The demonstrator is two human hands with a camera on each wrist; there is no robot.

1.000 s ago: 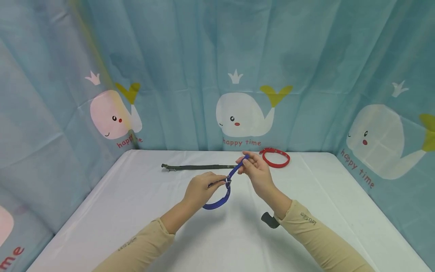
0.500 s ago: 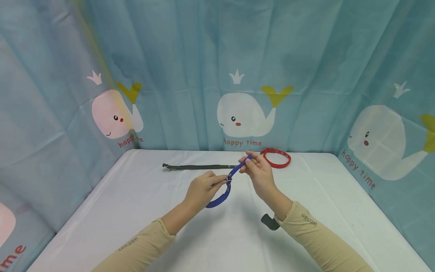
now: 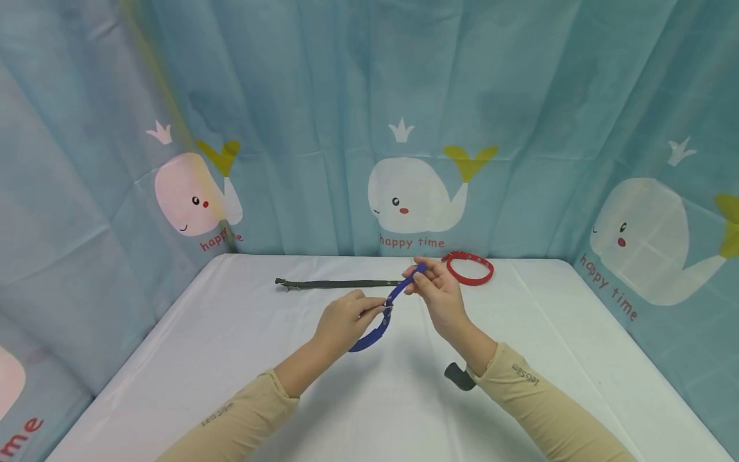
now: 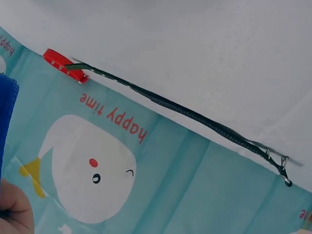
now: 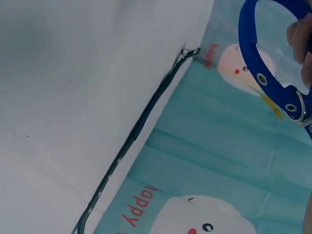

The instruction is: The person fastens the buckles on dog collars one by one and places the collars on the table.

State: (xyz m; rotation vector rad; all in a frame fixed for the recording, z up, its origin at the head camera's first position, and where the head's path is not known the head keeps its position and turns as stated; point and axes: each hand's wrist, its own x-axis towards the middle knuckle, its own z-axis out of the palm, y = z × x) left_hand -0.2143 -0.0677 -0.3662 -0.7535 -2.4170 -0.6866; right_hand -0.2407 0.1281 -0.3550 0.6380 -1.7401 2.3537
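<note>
A blue pet collar [image 3: 369, 340], bent into a loop, is held up over the table between both hands. My left hand [image 3: 340, 322] pinches it close to the metal buckle [image 5: 302, 108]. The strap passes through the buckle, and its free end slants up to my right hand [image 3: 440, 294], which pinches the tip between thumb and fingers. Metal eyelets [image 5: 262, 79] show along the band in the right wrist view. Part of the loop is hidden behind the left hand. In the left wrist view, a blue strip of the collar [image 4: 7, 109] fills the left edge.
A dark green collar [image 3: 335, 283] lies stretched straight across the back of the white table [image 3: 231, 333], its buckle end at left. To its right is a red collar [image 3: 472, 282] closed in a ring. A dark object [image 3: 458, 377] shows beside the right sleeve. Whale-print curtain surrounds the table.
Both hands keep their pinch and have barely shifted. The far side of the blue loop, seen past the left thumb a second ago, is now hidden behind the left hand.
</note>
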